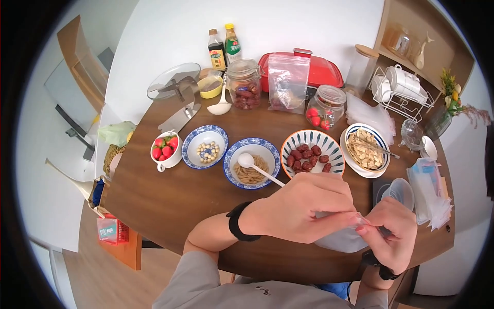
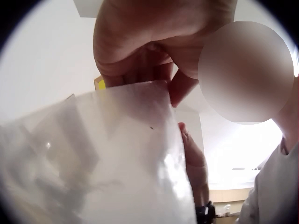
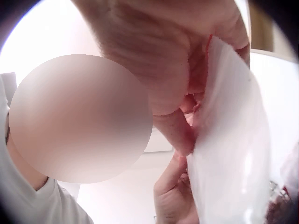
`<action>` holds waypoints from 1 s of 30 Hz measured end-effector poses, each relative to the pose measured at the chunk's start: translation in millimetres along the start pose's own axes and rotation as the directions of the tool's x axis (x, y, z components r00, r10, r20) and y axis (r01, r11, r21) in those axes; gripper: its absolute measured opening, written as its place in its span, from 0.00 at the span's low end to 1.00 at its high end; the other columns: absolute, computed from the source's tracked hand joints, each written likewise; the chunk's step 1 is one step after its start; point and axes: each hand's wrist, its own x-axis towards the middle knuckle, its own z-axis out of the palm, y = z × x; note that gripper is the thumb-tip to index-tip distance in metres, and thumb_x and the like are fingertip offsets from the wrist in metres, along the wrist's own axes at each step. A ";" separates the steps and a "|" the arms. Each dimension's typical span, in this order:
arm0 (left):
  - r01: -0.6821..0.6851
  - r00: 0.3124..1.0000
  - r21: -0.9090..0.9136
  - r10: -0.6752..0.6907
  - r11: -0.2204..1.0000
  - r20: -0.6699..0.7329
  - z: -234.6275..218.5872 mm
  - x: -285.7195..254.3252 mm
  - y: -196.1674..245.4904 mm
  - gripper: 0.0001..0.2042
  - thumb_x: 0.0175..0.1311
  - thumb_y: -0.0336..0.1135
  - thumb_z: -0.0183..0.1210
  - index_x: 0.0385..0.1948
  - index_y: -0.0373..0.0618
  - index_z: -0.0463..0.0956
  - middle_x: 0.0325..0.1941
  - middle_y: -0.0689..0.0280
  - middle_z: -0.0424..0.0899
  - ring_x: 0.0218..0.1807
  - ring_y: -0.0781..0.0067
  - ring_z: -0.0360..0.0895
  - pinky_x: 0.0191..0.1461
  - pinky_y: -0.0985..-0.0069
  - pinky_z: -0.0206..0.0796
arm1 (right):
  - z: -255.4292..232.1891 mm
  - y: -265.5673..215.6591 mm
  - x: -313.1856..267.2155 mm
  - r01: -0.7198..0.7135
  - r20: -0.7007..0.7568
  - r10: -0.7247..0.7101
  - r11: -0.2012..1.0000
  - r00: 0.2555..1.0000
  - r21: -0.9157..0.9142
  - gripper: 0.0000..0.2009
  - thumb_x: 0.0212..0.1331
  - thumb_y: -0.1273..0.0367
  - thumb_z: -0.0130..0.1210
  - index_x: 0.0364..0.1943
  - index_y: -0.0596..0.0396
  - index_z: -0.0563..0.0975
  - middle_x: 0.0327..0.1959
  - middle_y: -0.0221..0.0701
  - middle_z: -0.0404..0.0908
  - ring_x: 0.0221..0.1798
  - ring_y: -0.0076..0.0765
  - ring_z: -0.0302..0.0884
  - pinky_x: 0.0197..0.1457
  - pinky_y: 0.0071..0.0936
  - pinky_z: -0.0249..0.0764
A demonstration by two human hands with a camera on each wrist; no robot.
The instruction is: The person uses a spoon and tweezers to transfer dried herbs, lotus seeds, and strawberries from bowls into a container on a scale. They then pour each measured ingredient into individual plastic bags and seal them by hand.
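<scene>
A clear plastic bag (image 1: 342, 238) hangs below both hands at the table's front right; it also fills much of the left wrist view (image 2: 126, 154) and the right wrist view (image 3: 233, 140). My left hand (image 1: 303, 208) pinches its top edge between thumb and curled fingers. Close beside it, my right hand (image 1: 391, 232) pinches the same edge, the two thumbs nearly meeting. Just behind the left hand stand a bowl of red dates (image 1: 309, 154) and a bowl of pale sticks (image 1: 252, 164) with a white spoon (image 1: 247, 160). Whether the bag holds anything cannot be told.
Strawberries in a cup (image 1: 165, 150), a bowl of pale round pieces (image 1: 205, 147) and a bowl of dried slices (image 1: 366, 149) stand on the wooden table (image 1: 154, 190). Behind are jars (image 1: 244, 85), a standing bag (image 1: 288, 85) and a red cooker (image 1: 329, 72). Packets (image 1: 429, 193) lie at right.
</scene>
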 end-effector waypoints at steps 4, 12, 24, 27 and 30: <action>-0.007 0.994 -0.024 0.004 1.000 -0.109 -6.9 -2.4 3.3 0.03 0.58 0.23 0.59 0.27 0.33 0.81 0.29 0.58 0.82 0.29 0.66 0.76 0.33 0.73 0.67 | -5.8 2.6 -4.8 0.009 -0.122 -0.001 0.998 0.993 0.063 0.06 0.38 0.73 0.65 0.17 0.57 0.78 0.13 0.28 0.73 0.17 0.33 0.63 0.23 0.28 0.55; 0.002 0.992 -0.110 -0.016 0.994 -0.122 -11.1 0.2 12.2 0.07 0.59 0.24 0.56 0.27 0.29 0.80 0.28 0.56 0.82 0.29 0.66 0.76 0.33 0.72 0.67 | -7.6 12.3 -6.6 0.093 -0.209 -0.055 0.980 0.976 0.175 0.15 0.38 0.66 0.70 0.11 0.55 0.74 0.09 0.26 0.68 0.13 0.29 0.57 0.20 0.27 0.48; 0.000 0.967 -0.194 -0.049 0.981 -0.250 -21.1 -4.5 16.4 0.10 0.59 0.27 0.56 0.26 0.27 0.80 0.28 0.52 0.82 0.29 0.63 0.77 0.32 0.71 0.67 | -23.8 32.2 -5.0 0.310 -0.113 -0.290 0.844 0.950 0.437 0.23 0.37 0.62 0.74 0.06 0.53 0.67 0.07 0.24 0.60 0.11 0.32 0.50 0.19 0.31 0.43; 0.054 0.942 -0.152 -0.101 0.987 -0.319 -19.1 -2.4 21.3 0.15 0.61 0.34 0.52 0.23 0.29 0.79 0.25 0.51 0.81 0.26 0.63 0.74 0.30 0.69 0.65 | -17.0 24.6 -6.9 0.353 -0.237 -0.275 0.841 0.932 0.411 0.25 0.40 0.59 0.74 0.07 0.52 0.66 0.07 0.23 0.57 0.11 0.31 0.50 0.19 0.30 0.43; 0.074 0.930 -0.112 -0.109 0.991 -0.350 -16.3 -2.1 22.2 0.17 0.63 0.37 0.50 0.20 0.31 0.77 0.21 0.50 0.79 0.22 0.62 0.72 0.27 0.68 0.62 | -24.1 21.9 -5.7 0.345 -0.277 -0.264 0.888 0.924 0.304 0.24 0.39 0.54 0.74 0.10 0.52 0.69 0.09 0.24 0.60 0.14 0.32 0.54 0.20 0.29 0.47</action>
